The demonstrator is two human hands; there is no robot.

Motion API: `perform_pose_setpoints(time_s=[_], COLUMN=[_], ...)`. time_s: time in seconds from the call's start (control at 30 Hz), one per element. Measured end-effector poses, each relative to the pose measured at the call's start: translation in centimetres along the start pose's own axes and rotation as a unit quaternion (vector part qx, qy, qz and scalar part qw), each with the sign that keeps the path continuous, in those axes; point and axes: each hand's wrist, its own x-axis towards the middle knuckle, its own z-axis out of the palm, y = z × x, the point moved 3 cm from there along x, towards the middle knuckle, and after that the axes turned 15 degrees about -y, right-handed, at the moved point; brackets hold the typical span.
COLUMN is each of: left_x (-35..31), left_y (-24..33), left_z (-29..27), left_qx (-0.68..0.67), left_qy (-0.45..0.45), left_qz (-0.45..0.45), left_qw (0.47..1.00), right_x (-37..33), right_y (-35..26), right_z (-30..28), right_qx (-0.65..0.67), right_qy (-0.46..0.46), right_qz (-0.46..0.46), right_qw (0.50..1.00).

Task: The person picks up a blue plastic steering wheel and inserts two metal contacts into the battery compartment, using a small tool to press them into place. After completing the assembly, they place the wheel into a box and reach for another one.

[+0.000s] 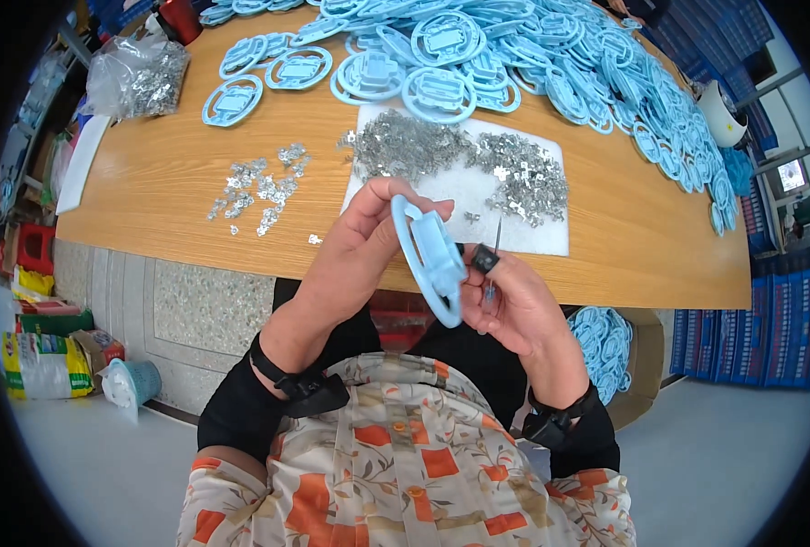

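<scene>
My left hand grips a light blue oval plastic part by its ring, thumb and fingers closed round the upper left side. The part is tilted nearly on edge over the table's front edge, and its raised middle faces right. Close against that middle is my right hand, fingers curled, with black wrapping on a digit. It holds a thin pointed metal tool whose tip points up; its exact kind cannot be made out. Beyond both hands, small silver metal pieces lie heaped on a white mat.
A large pile of similar blue parts covers the table's far side and right. More metal pieces lie loose at left, near a clear bag. Below the table at right, a cardboard box holds blue parts.
</scene>
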Motion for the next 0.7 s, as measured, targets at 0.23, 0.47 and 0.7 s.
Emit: perform_pose_setpoints(time_s=[0.23, 0.47, 0.7], left_x=[-1.6, -2.2, -2.0], left_y=[-0.9, -1.2, -1.8], left_z=[-0.2, -1.6, -0.6], left_qx=[0.085, -0.088, -0.101], left_qy=[-0.031, 0.058, 0.048], left_qz=[-0.060, -0.125, -0.191], left_qw=[0.994, 0.987, 0.975], right_x=[-0.4, -0.6, -0.7], right_y=[0.6, 0.3, 0.6], right_z=[-2.3, -3.0, -3.5], right_qx=[0.030, -0.086, -0.142], right_qy=[-0.097, -0.049, 0.011], right_qz=[-0.036, -0.100, -0.117], right_qw=[0.994, 0.990, 0.983])
